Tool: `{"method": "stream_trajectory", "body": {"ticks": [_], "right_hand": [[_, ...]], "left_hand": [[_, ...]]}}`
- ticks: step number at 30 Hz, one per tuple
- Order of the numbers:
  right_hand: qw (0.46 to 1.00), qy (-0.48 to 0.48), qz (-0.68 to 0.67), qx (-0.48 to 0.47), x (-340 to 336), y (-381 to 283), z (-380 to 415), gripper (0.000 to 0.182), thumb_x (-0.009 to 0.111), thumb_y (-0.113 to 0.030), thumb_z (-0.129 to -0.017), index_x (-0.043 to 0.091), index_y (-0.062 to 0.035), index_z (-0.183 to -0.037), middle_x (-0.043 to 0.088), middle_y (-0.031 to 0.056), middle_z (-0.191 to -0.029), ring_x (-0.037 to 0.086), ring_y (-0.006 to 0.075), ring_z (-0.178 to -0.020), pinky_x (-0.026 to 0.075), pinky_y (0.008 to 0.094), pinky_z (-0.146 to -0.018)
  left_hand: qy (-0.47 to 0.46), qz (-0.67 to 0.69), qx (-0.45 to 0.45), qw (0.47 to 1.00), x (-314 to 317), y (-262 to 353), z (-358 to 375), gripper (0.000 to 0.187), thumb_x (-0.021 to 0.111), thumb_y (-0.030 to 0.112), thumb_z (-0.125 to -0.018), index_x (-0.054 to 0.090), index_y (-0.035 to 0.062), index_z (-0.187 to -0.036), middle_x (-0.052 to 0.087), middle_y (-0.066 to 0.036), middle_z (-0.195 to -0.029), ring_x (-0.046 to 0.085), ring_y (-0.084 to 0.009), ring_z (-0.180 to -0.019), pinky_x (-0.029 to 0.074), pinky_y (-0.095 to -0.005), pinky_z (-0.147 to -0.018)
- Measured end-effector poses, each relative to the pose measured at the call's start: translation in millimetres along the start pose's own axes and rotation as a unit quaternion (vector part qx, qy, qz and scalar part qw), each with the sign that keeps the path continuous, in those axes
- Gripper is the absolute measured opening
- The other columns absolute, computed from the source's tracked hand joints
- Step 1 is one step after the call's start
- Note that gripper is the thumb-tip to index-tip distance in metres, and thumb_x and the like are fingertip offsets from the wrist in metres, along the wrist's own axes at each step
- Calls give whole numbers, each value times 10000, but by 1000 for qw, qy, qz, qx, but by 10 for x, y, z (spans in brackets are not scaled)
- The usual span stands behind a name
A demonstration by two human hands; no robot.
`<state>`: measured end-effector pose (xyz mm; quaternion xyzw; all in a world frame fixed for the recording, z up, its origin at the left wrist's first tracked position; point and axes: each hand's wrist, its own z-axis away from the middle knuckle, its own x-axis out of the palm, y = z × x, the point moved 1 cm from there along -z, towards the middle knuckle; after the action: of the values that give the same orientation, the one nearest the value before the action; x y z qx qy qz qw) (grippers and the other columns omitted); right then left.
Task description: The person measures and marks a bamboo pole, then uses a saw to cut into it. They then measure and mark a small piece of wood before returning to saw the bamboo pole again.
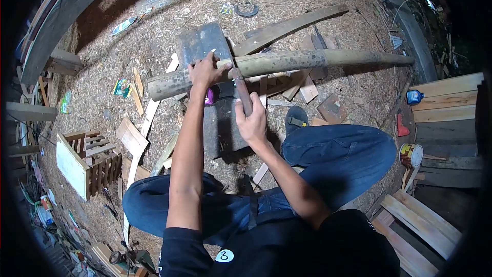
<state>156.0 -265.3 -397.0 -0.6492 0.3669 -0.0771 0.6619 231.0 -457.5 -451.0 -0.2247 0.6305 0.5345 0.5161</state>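
Note:
A long bamboo pole (282,61) lies across in front of me, over a dark block. My left hand (206,72) presses on its top near the left end, fingers curled over it. Just to the right, my right hand (250,118) is closed round the brown wooden handle of a blade tool (243,92). Its narrow blade is seen nearly edge-on, crossing the bamboo close beside my left fingers. Under the pole, a small purple object (209,97) shows by my left wrist.
Wood shavings cover the ground. A dark slab (202,41) and a plank (292,28) lie beyond the pole. A slatted wooden crate (92,164) stands at left. On the right are a tin can (410,155), a blue bottle (414,97) and stacked boards (446,97).

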Motion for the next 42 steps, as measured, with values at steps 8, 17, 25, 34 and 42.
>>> {"method": "stream_trajectory", "body": {"ticks": [8,17,25,34,42], "right_hand": [[998,-48,16,-22,-60,6,-230,328,623,-354,-896,516,-44,-901,577,178,-620,603,378,-563,436,472,-533],[954,-83,200,-206,234,375,-412,280,641,-276,-869,513,-53,-979,626,207,-751,619,419,-724,471,519,-644],[907,-100,284,-294,328,275,-581,394,653,-410,-856,539,-40,-934,616,192,-739,620,365,-740,502,477,-675],[803,-216,405,-381,237,308,-1611,327,540,-380,-882,553,-104,-1057,668,82,-1048,519,274,-1103,351,492,-954],[841,-269,396,-251,717,645,-2150,281,639,-286,-823,625,-152,-1070,659,90,-1094,531,270,-1146,366,463,-973]], "left_hand": [[213,59,157,963,-244,-140,263,327,693,325,-823,636,106,-1059,640,-120,-1017,579,-291,-1014,424,-366,-864],[245,-161,123,948,188,-512,1214,407,675,428,-827,600,69,-1003,614,-99,-913,580,-274,-888,436,-371,-785],[200,-78,-86,973,381,-260,1251,741,753,497,-721,485,-2,-1199,643,-203,-1033,629,-349,-933,476,-446,-821],[160,33,-96,982,241,-153,1323,716,739,297,-619,506,14,-1234,560,-236,-1062,587,-397,-968,484,-454,-867],[324,154,-6,934,-365,125,948,556,733,232,-682,511,11,-1141,513,-207,-1059,550,-387,-987,470,-457,-860]]}}
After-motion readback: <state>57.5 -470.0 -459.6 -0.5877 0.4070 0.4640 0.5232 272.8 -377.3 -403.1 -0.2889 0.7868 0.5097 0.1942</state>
